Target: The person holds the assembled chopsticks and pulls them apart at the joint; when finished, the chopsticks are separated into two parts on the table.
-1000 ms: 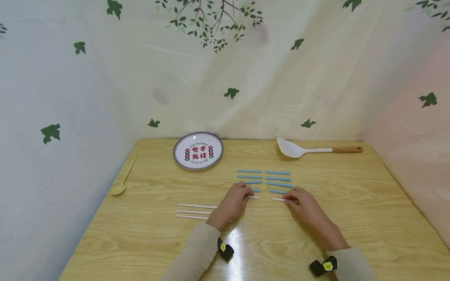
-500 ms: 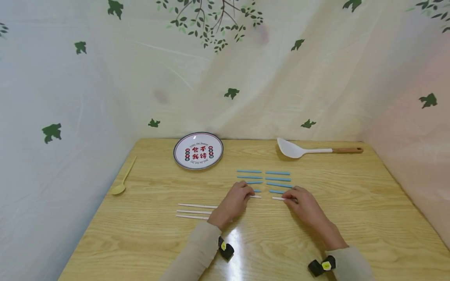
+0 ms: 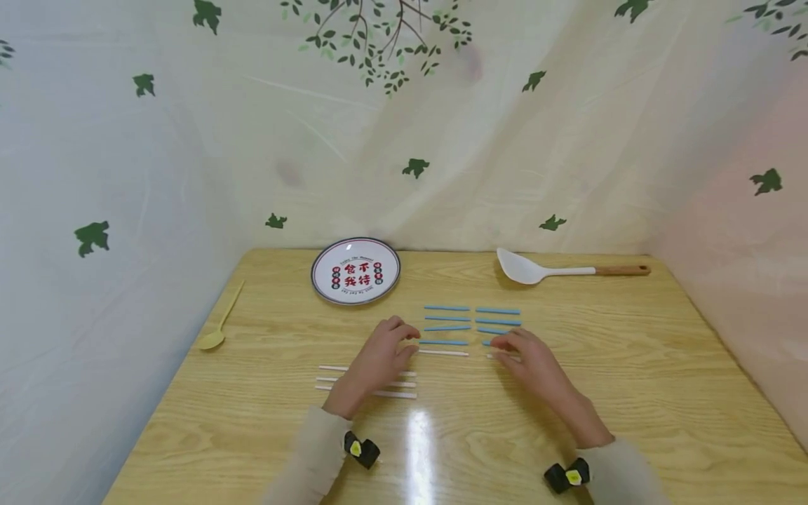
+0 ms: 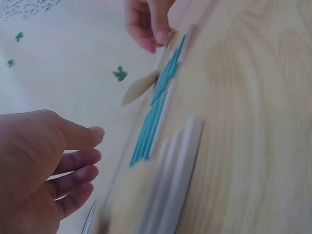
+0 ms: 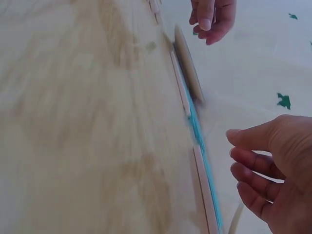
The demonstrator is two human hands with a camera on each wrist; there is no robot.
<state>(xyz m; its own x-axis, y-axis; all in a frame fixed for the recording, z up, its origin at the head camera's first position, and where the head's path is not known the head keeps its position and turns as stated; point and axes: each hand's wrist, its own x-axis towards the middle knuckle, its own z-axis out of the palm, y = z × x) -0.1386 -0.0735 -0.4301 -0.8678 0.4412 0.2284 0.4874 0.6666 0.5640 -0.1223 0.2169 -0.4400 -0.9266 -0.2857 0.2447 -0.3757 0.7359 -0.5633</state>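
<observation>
My left hand (image 3: 379,354) is raised over three longer white sticks (image 3: 396,395), thumb and fingers apart with nothing between them. Just right of its fingertips lies a thin white stick (image 3: 444,353), below the left column of short blue sticks (image 3: 444,343). At the right column of blue sticks (image 3: 498,311) is my right hand (image 3: 533,361), its relaxed fingers gripping nothing in the right wrist view. A second white stick (image 3: 489,356) shows partly beneath that hand, the rest hidden by the fingers. Both columns run roughly parallel, with a narrow gap between them.
A round plate with red lettering (image 3: 356,293) stands at the back left of the wooden table (image 3: 480,435). The white spatula (image 3: 522,268) with a wooden handle lies at the back right. A yellow spoon (image 3: 212,341) is near the left edge. Leaf-printed cloth encloses the back and sides.
My left hand has let go of its white stick and moved left. My right hand has released the other white stick, its fingers shifting slightly left and up.
</observation>
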